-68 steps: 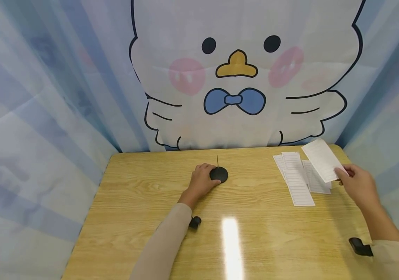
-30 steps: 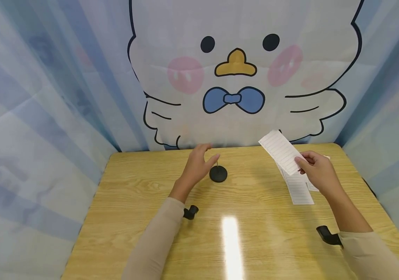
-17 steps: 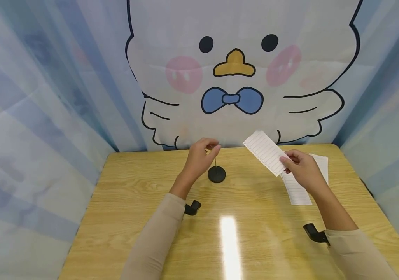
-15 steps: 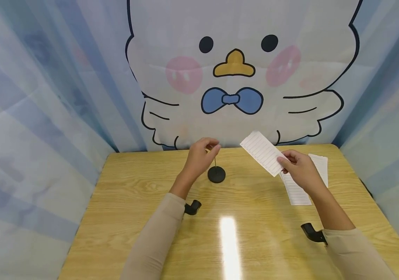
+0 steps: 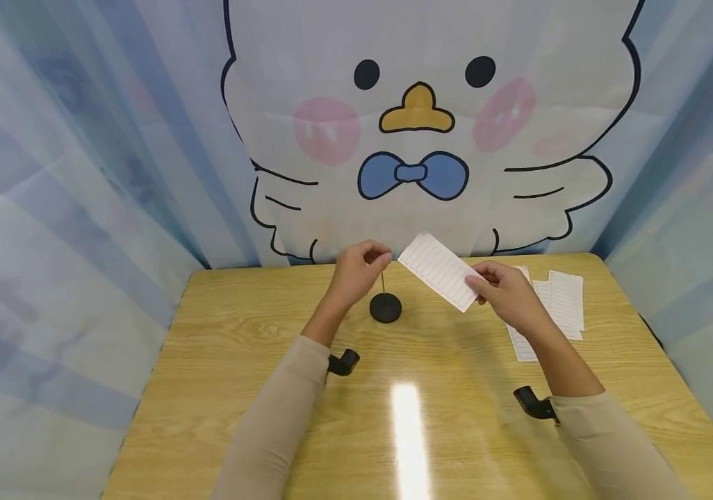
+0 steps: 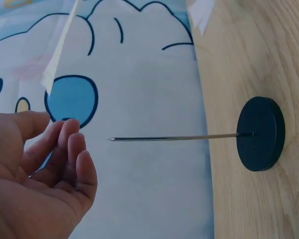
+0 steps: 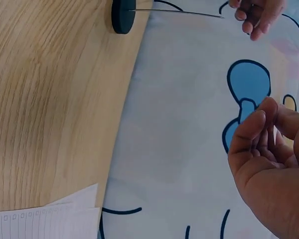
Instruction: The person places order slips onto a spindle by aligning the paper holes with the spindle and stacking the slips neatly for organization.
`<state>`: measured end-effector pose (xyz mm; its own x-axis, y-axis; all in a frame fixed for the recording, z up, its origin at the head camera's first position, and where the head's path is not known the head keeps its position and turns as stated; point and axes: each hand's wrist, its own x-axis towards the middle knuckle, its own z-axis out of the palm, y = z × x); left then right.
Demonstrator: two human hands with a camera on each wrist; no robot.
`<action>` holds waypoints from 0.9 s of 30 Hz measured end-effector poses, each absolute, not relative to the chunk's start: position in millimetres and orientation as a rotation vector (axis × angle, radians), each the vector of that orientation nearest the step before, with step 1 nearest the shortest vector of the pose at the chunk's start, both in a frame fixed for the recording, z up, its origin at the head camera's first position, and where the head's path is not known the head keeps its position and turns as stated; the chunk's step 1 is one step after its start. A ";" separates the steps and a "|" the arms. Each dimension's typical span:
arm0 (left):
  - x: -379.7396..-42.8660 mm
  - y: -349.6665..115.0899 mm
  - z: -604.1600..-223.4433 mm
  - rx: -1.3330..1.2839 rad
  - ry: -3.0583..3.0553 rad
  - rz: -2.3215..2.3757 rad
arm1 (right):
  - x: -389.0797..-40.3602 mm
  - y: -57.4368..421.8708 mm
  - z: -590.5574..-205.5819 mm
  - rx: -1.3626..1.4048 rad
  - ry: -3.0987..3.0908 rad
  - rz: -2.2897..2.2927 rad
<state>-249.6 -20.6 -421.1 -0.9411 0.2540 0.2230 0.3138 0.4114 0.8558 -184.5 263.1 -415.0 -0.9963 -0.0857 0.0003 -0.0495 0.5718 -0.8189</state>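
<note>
A bill spike with a round black base [image 5: 385, 308] and a thin upright metal rod [image 6: 174, 138] stands on the table. Just above its sharp tip is my left hand [image 5: 356, 274]; in the left wrist view its fingers [image 6: 84, 169] are loosely bent, with a gap to the thumb and nothing between them. My right hand [image 5: 506, 295] pinches one end of a lined white paper slip [image 5: 438, 271], tilted in the air right of the spike, its far corner close to my left fingertips. The right wrist view barely shows the slip behind the pinching fingers [image 7: 249, 129].
More lined paper slips [image 5: 566, 298] lie overlapping on the wooden table [image 5: 256, 389], at the right and partly behind my right forearm. A printed curtain [image 5: 419, 215] with a cartoon bird rises at the table's back edge. Black camera mounts [image 5: 534, 404] stick out from both wrists.
From the spike's base, my left hand has risen to beside its tip. My right hand has carried the paper slip left from above the other slips, towards the spike.
</note>
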 end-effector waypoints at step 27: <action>-254.5 -25.8 -433.5 -0.397 -2.535 -1.735 | -200.8 237.5 -426.1 -0.133 2.690 -1.414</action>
